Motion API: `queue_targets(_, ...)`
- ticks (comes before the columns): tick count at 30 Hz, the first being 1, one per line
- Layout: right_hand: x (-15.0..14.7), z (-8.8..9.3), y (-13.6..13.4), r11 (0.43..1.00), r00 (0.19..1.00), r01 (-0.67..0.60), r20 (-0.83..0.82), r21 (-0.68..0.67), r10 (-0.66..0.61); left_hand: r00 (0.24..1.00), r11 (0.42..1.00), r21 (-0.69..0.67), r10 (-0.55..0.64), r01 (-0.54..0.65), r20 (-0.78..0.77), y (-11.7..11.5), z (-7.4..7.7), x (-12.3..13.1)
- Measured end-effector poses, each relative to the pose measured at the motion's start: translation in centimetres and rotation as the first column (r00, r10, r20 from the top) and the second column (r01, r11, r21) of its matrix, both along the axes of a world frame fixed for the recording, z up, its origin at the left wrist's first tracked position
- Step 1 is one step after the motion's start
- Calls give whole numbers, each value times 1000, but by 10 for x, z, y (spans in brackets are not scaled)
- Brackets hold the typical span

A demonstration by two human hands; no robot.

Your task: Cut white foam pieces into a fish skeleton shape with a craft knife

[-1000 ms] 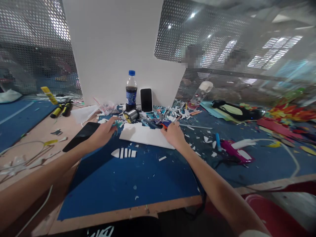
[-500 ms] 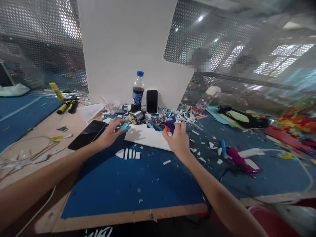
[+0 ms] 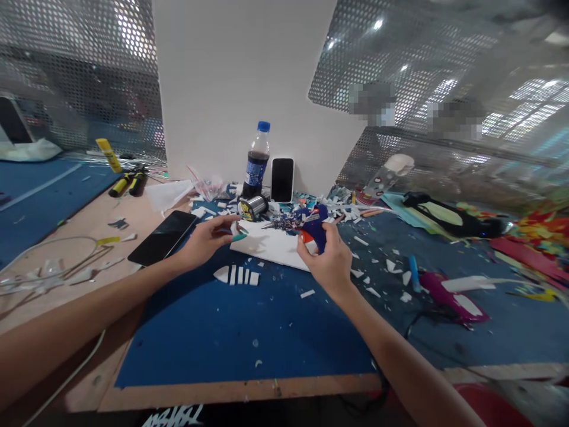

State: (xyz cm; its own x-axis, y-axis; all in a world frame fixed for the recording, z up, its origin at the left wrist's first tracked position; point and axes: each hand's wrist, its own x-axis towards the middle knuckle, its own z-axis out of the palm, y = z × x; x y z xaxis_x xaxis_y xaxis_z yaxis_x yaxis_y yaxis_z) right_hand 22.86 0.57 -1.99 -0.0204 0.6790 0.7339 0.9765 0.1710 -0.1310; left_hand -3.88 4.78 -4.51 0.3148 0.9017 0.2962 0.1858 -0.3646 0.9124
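Right hand [image 3: 331, 261] wrapped around blue glue gun [image 3: 312, 227] (nozzle leftward), left hand [image 3: 208, 239] pinching teal scrap [image 3: 239, 236].

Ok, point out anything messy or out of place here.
Cut scraps litter the mat, thickest behind the white sheet. A phone lies askew at the mat's left edge. The bottle stands upright, nothing spilled. The right hand grips a glue gun, the left hand a teal piece.

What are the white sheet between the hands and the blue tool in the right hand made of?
The white sheet: probably foam board, matte, with thick cut edges and crumbs around it. The blue tool in the right hand: likely moulded plastic, smooth and slightly shiny.
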Motion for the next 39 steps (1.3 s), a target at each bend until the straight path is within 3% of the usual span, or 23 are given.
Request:
queue_targets(5, -7, 2, -6, 1000, 1000, -9, 10, -15, 10, 984, 981, -147, -106, 127, 144, -12, 5, 11)
queue_targets(10, -13, 2, -11, 993, 994, -100, 54, 62, 97, 944, 925, -312, -117, 217, 309, -12, -2, 13)
queue_targets(14, -14, -1, -12, 991, 991, -126, 58, 33, 124, 948, 931, -317, -83, 183, 306, -9, -7, 11)
queue_targets(22, -15, -5, -9, 993, 992, -115, 64, 39, 112, 955, 922, -326, -118, 207, 273, -14, -2, 14)
queue_targets(27, -16, -5, -10, 977, 977, -194, 100, 85, 186, 947, 916, -333, -125, 225, 297, -16, -3, 15)
queue_targets(33, -14, -6, -10, 987, 981, -163, 101, -8, 163, 949, 917, -344, -94, 201, 302, -16, -1, 14)
queue_targets(39, -13, -6, -11, 972, 964, -232, 139, 26, 226, 947, 899, -386, -84, 207, 312, -17, 0, 15)
